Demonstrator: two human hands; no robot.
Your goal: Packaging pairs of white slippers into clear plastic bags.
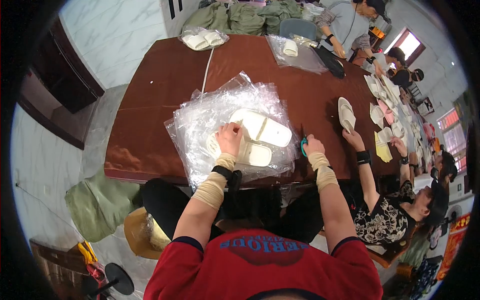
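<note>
A pair of white slippers (272,131) lies on a loose stack of transparent plastic bags (195,120) at the table's near edge. My left hand (229,139) is closed at the strap end of the pair, fingertips bent against a slipper; exactly what they pinch is partly hidden. Just right of the bags, my right hand (314,145) grips scissors with teal handles (303,145), the blades pointing away from me over the tabletop. Beige wraps cover both my wrists and forearms.
The brown table (155,105) carries a bagged white pair (202,40) at its far edge and another bag with a white slipper (290,48) at far right. On the right, a co-worker's hand (354,140) holds a white slipper (346,115); more slippers line the table beyond.
</note>
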